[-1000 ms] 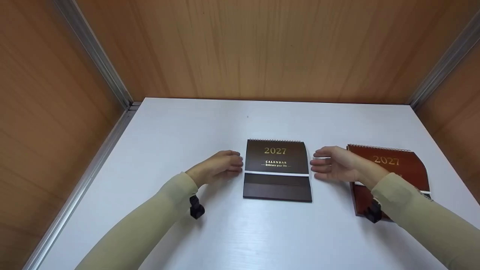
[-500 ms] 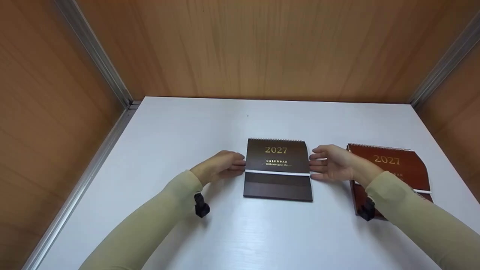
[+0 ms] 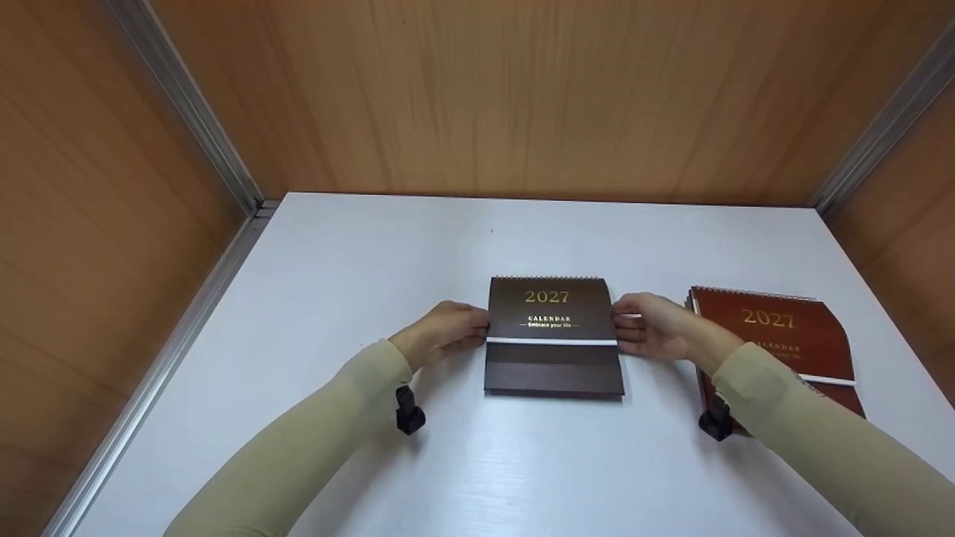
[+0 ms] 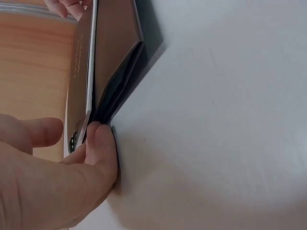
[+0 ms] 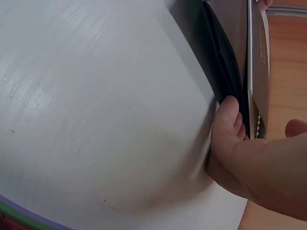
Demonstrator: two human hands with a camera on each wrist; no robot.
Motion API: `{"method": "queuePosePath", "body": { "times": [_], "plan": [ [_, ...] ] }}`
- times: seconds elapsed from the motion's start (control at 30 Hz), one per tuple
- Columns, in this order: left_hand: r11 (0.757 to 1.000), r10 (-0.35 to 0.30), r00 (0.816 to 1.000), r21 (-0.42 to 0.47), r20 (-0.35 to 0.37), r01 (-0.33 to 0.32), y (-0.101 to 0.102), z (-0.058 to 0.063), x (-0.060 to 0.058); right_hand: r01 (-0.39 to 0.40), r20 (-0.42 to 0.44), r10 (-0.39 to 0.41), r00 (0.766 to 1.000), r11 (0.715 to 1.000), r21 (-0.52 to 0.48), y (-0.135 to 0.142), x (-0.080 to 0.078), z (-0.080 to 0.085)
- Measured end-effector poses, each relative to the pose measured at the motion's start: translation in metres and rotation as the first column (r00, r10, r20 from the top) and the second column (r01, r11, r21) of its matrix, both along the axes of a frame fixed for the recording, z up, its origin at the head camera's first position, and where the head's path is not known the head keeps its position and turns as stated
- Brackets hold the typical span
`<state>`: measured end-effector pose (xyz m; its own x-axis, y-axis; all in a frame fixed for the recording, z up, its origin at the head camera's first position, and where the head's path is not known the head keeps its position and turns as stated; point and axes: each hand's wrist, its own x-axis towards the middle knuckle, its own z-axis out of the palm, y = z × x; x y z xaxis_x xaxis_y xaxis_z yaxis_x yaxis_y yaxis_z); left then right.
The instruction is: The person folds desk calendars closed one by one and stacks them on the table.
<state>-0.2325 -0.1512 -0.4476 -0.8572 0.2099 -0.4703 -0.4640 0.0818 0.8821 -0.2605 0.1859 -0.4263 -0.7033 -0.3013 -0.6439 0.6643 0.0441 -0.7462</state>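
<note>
A dark brown spiral-bound desk calendar (image 3: 552, 365) marked 2027 lies face up at mid-table, a white band of page edges across it. My left hand (image 3: 450, 328) holds its left edge; in the left wrist view the fingertips (image 4: 98, 134) bend in at the edge beside the base, thumb apart above. From the other side my right hand (image 3: 653, 328) grips the right edge, fingers (image 5: 228, 115) against the base, thumb also away from the cover. Both wrist views show the base panel angled off the cover, with dark shadow beneath.
A reddish-brown 2027 calendar (image 3: 783, 328) lies to the right, partly under my right forearm in the head view. Wooden panels (image 3: 477, 97) with metal corner rails (image 3: 201, 112) enclose the white table (image 3: 373, 246) at the back and sides.
Both hands have moved inward from beside the dark calendar to its side edges and taken hold there. Its near edge now looks slightly raised.
</note>
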Motion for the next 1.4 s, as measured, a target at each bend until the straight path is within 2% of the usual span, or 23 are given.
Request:
{"method": "queuePosePath", "body": {
  "times": [0.2,0.37,0.47,0.57,0.67,0.87,1.07,1.23,1.4],
  "plan": [
    [0.999,0.038,0.999,-0.029,-0.025,-0.039,0.004,-0.004,0.002,-0.013,-0.124,0.018,0.992,0.999,0.036,-0.003,0.003,-0.002],
    [0.993,0.111,0.992,-0.043,-0.060,-0.114,0.008,-0.007,0.003,-0.006,-0.222,0.017,0.975,0.999,0.050,-0.005,0.005,-0.001],
    [0.986,0.159,0.982,-0.028,-0.100,-0.162,0.012,-0.006,0.004,0.004,-0.262,0.012,0.965,0.998,0.061,-0.002,0.007,0.001],
    [0.983,0.183,0.972,0.015,-0.147,-0.183,0.020,-0.002,0.006,0.016,-0.295,0.011,0.955,0.996,0.088,0.005,0.009,0.006],
    [0.981,0.183,0.969,0.087,-0.165,-0.171,0.030,0.004,0.008,0.014,-0.330,0.028,0.944,0.992,0.124,0.017,0.011,0.013],
    [0.966,0.175,0.974,0.216,-0.142,-0.142,0.052,0.015,0.007,-0.020,-0.359,0.104,0.928,0.973,0.229,0.046,0.011,0.029],
    [0.953,0.157,0.977,0.281,-0.147,-0.111,0.078,0.020,0.008,-0.076,-0.388,0.194,0.901,0.951,0.300,0.078,0.017,0.036],
    [0.940,0.140,0.978,0.330,-0.154,-0.082,0.102,0.021,0.010,-0.086,-0.390,0.214,0.896,0.943,0.320,0.108,0.024,0.043],
    [0.936,0.096,0.983,0.350,-0.155,-0.036,0.127,0.021,0.014,-0.063,-0.410,0.223,0.885,0.927,0.370,0.139,0.029,0.047]
  ]
}}
